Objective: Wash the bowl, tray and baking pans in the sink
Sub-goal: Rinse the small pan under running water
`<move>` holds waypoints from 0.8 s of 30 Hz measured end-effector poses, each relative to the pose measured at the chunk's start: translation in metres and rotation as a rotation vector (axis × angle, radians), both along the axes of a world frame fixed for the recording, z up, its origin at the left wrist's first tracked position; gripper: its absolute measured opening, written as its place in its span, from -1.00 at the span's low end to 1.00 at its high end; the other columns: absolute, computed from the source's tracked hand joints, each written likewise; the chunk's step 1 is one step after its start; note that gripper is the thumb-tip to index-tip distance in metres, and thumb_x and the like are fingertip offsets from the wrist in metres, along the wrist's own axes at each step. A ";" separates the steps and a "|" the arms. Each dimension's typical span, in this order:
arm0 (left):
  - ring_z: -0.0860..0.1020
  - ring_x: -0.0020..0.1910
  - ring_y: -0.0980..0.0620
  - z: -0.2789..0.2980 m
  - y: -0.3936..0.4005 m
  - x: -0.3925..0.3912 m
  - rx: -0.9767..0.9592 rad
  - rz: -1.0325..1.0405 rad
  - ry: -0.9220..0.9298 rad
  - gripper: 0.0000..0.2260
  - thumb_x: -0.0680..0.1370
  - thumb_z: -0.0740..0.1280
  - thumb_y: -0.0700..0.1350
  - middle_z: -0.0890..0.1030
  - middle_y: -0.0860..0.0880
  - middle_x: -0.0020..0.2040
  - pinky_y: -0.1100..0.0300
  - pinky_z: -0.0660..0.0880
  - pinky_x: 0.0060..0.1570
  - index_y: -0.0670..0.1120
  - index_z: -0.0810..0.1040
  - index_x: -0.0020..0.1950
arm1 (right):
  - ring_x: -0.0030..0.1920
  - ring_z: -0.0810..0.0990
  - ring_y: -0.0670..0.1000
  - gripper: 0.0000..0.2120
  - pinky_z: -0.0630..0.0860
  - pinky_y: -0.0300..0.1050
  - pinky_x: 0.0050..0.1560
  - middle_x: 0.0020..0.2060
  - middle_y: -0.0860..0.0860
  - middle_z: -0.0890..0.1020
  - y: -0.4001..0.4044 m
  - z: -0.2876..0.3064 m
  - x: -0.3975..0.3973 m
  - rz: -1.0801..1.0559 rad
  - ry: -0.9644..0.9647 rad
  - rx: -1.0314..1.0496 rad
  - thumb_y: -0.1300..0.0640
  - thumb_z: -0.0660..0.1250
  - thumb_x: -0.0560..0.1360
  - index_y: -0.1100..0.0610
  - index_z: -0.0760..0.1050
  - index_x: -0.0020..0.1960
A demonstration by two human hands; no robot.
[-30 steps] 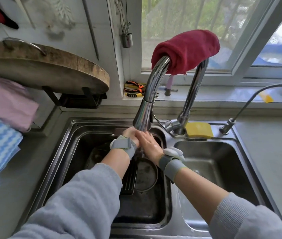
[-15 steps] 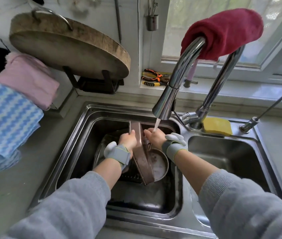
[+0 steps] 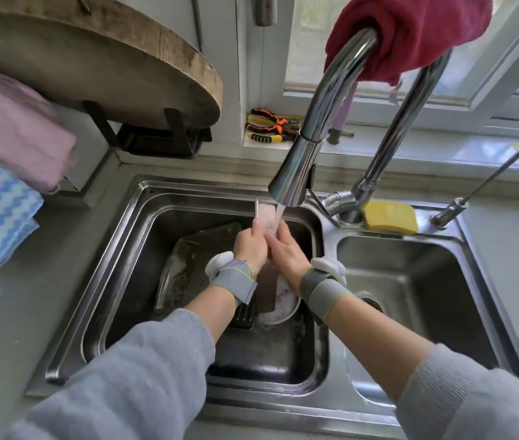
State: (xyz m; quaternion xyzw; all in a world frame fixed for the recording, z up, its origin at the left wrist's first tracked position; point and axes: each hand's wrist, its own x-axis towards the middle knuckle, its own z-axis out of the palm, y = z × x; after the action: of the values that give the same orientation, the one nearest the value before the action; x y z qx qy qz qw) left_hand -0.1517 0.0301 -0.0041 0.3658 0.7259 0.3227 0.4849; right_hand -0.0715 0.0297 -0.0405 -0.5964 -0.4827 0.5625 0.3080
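In the left basin of the steel sink (image 3: 115,281), my left hand (image 3: 249,247) grips a narrow brownish baking pan (image 3: 264,217) stood on end under the running water from the tap (image 3: 296,173). My right hand (image 3: 285,252) lies against the pan's right face, fingers stretched along it. Below them a round metal bowl (image 3: 280,308) sits on the basin floor. A larger dark tray (image 3: 188,265) leans at the left of the basin, and a dark ridged pan (image 3: 245,315) shows beneath my left wrist.
A yellow sponge (image 3: 391,217) rests on the sink ledge by the tap base. The right basin (image 3: 410,281) holds nothing but its drain. A round wooden board (image 3: 93,58) juts out at upper left above folded cloths (image 3: 4,154). Pliers (image 3: 267,127) lie on the windowsill.
The pan has been lifted higher and more upright, its top end now in the water stream. Both hands rose with it; my view moved closer and lower.
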 end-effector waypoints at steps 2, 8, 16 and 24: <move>0.53 0.20 -0.18 -0.001 -0.004 0.003 0.006 -0.019 0.012 -0.54 0.66 0.00 0.03 0.58 -0.24 0.18 0.01 0.43 0.26 -0.24 0.56 0.23 | 0.41 0.36 0.05 -0.40 0.27 0.06 0.44 0.43 0.04 0.38 -0.006 -0.004 -0.001 0.049 0.016 0.025 -0.16 0.16 0.48 -0.17 0.14 0.49; 0.54 0.12 -0.18 -0.009 -0.024 0.002 0.077 -0.095 0.104 -0.52 0.67 -0.01 0.02 0.62 -0.26 0.08 0.11 0.41 0.07 -0.29 0.59 0.06 | 0.29 0.44 0.19 -0.65 0.33 0.00 0.31 0.26 0.20 0.49 0.032 0.009 0.005 0.026 -0.174 0.011 0.02 0.04 0.64 0.09 0.30 0.38; 0.57 0.10 -0.22 -0.003 -0.017 -0.011 0.160 -0.123 0.158 -0.51 0.66 0.03 0.02 0.63 -0.29 0.03 0.04 0.44 0.08 -0.30 0.61 -0.05 | 0.33 0.40 0.12 -0.60 0.29 -0.13 0.25 0.34 0.12 0.41 0.011 0.021 -0.001 0.044 -0.076 0.094 -0.05 0.03 0.65 -0.06 0.15 0.48; 0.57 0.12 -0.18 -0.008 -0.015 -0.013 0.075 -0.046 0.082 -0.51 0.65 0.06 0.06 0.62 -0.29 0.09 0.07 0.45 0.12 -0.30 0.60 0.09 | 0.46 0.22 0.16 -0.56 0.19 0.04 0.46 0.46 0.16 0.20 -0.011 0.014 -0.012 0.093 -0.094 0.088 -0.04 0.09 0.63 -0.15 0.14 0.50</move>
State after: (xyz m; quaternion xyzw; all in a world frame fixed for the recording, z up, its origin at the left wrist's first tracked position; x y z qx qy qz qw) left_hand -0.1645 0.0153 -0.0121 0.4132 0.7238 0.3233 0.4482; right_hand -0.0838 0.0188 -0.0263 -0.5850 -0.5479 0.5259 0.2845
